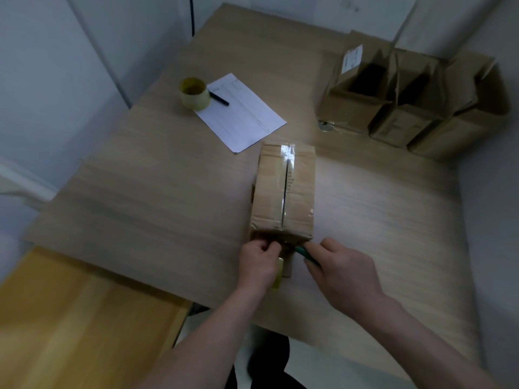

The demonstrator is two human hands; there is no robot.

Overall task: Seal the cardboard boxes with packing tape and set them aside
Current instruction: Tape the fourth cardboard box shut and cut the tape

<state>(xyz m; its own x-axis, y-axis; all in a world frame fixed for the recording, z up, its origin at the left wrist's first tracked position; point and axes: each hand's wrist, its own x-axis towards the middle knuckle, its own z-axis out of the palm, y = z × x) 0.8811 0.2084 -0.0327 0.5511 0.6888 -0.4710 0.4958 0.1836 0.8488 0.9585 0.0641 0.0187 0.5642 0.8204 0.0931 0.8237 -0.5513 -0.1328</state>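
A closed cardboard box (283, 192) lies in the middle of the wooden table (157, 192), with a strip of clear tape (288, 164) running along its top seam. At the box's near end my left hand (259, 263) holds a roll of tape (282, 269), partly hidden under the fingers, and pinches the strip at the box edge. My right hand (341, 270) grips a green-handled cutting tool (302, 251), its tip meeting the tape at the box's near edge. The blade itself is too small and blurred to make out.
Three open cardboard boxes (404, 108) stand at the far right of the table. A second yellowish tape roll (194, 93), a black pen (219, 99) and a sheet of paper (241, 113) lie at the far left. A lower yellow surface (70, 318) adjoins the table's near left.
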